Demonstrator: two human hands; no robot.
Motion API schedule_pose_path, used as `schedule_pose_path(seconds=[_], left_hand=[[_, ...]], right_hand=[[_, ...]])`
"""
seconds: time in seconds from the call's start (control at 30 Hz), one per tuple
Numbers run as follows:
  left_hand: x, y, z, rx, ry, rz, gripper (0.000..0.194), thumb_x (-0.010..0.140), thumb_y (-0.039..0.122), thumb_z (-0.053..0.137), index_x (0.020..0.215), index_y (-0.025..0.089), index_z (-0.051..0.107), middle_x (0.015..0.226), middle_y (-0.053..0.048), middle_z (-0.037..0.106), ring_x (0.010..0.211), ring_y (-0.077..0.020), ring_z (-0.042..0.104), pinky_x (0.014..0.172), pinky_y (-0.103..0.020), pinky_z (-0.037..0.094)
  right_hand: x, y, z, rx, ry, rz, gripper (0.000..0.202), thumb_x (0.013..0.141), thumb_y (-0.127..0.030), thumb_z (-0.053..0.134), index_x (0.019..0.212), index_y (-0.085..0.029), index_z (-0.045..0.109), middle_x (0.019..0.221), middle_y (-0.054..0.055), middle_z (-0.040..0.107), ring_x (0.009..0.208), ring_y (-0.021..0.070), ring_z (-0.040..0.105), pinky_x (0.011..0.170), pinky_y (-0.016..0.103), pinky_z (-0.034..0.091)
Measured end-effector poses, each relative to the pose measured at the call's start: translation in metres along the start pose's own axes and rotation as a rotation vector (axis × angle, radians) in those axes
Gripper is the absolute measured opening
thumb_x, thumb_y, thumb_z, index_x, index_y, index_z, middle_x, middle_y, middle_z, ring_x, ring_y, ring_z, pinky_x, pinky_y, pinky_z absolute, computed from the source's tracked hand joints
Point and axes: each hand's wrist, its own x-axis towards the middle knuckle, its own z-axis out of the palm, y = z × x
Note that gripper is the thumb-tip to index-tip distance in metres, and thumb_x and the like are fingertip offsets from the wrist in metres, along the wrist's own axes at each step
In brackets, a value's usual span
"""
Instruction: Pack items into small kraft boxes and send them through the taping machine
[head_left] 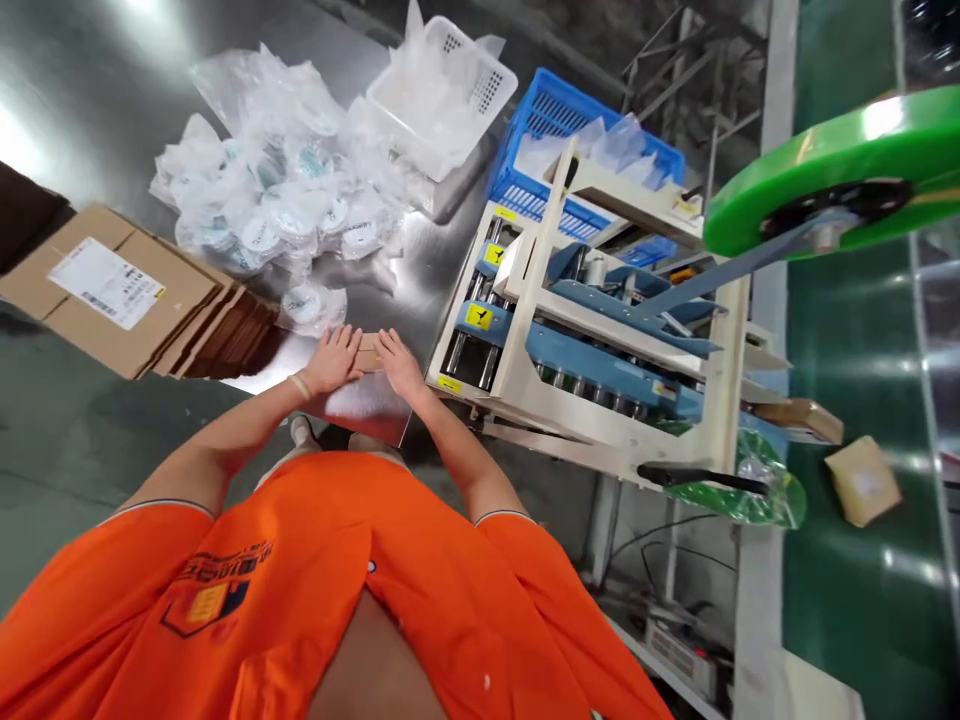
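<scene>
A small brown cardboard box (pixel 367 354) sits at the front edge of the steel table, between my two hands. On its left side my left hand (pixel 335 358) holds it, fingers laid over the top. My right hand (pixel 399 362) grips the opposite side in the same way, fingertips on the upper face. The box's sides are hidden by my hands. Just beyond my left hand lies one clear bag with a round, printed item (pixel 306 304) inside. Farther back is a heap of similar plastic bags (pixel 281 190).
Flattened cartons (pixel 112 285) are stacked at the left. Behind the heap stands a white basket (pixel 491 85). A carton-sealing machine (pixel 600 350) with rollers and a green tape roll (pixel 832 165) is close on my right. Past it, a green conveyor (pixel 847 330) carries parcels (pixel 862 480).
</scene>
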Motion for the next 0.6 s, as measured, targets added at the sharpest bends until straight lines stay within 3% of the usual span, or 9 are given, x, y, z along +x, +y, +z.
schedule_pose_path(seconds=[0.1,0.17,0.33,0.43,0.6], left_hand=[[0.014,0.01,0.005,0.066,-0.007,-0.027,0.1,0.103,0.067,0.062,0.171,-0.003,0.041,0.164,-0.038,0.05,0.156,-0.0539,0.045,0.13,-0.064,0.035],[0.041,0.012,0.001,0.109,-0.002,-0.04,0.098,0.106,0.066,0.058,0.172,-0.004,0.037,0.162,-0.036,0.052,0.152,-0.053,0.048,0.127,-0.061,0.037],[0.157,0.032,-0.016,0.195,0.023,0.026,0.094,0.108,0.056,0.064,0.172,-0.005,0.033,0.158,-0.036,0.055,0.147,-0.0492,0.051,0.124,-0.06,0.038],[0.227,0.05,-0.02,0.183,0.05,0.065,0.086,0.106,0.046,0.069,0.17,-0.002,0.038,0.158,-0.035,0.056,0.151,-0.0501,0.047,0.126,-0.066,0.033],[0.324,0.092,-0.004,0.084,0.057,0.23,0.082,0.101,0.044,0.074,0.163,-0.004,0.047,0.155,-0.035,0.057,0.149,-0.0501,0.045,0.125,-0.066,0.034]], right_hand=[[-0.007,0.005,-0.004,0.038,0.139,0.208,0.059,0.109,-0.019,0.059,0.167,-0.014,0.056,0.182,0.021,0.04,0.174,0.0322,0.034,0.14,0.054,0.038],[-0.021,0.009,-0.003,0.057,0.23,0.332,0.066,0.109,-0.022,0.061,0.172,-0.009,0.047,0.183,0.027,0.034,0.174,0.0349,0.033,0.14,0.055,0.038],[-0.083,0.019,0.022,0.179,0.162,0.346,0.065,0.102,-0.017,0.065,0.166,-0.014,0.053,0.176,0.028,0.044,0.167,0.04,0.045,0.133,0.064,0.045],[-0.128,0.028,0.045,0.232,0.117,0.393,0.067,0.096,-0.014,0.069,0.162,-0.022,0.058,0.175,0.024,0.047,0.159,0.0388,0.057,0.125,0.062,0.056],[-0.183,0.041,0.074,0.253,0.102,0.498,0.069,0.093,-0.017,0.067,0.157,-0.04,0.062,0.175,0.012,0.051,0.146,0.039,0.069,0.116,0.062,0.064]])
